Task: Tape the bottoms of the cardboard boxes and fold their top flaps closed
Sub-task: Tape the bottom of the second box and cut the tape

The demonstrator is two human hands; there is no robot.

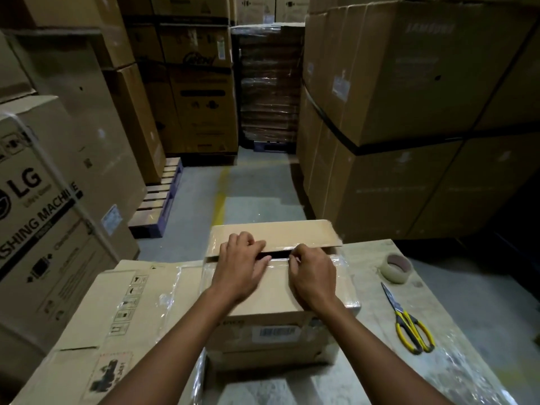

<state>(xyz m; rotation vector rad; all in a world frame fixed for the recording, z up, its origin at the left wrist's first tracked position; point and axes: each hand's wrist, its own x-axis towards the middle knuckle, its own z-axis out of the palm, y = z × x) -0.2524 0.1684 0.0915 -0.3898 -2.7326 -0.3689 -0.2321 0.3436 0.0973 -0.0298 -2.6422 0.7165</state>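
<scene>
Brown cardboard box, yellow-handled scissors, beige tape roll

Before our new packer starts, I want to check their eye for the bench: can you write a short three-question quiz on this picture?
1. True or false: the scissors lie to the left of the cardboard box.
2. Where is the tape roll? A) in the left hand; B) on the table, beyond the scissors; C) on top of the box.
3. Fill in: the left hand and the right hand both work at the ___ between the box's two flaps.
Key: 1 false, they lie to its right. 2 B. 3 gap.
</scene>
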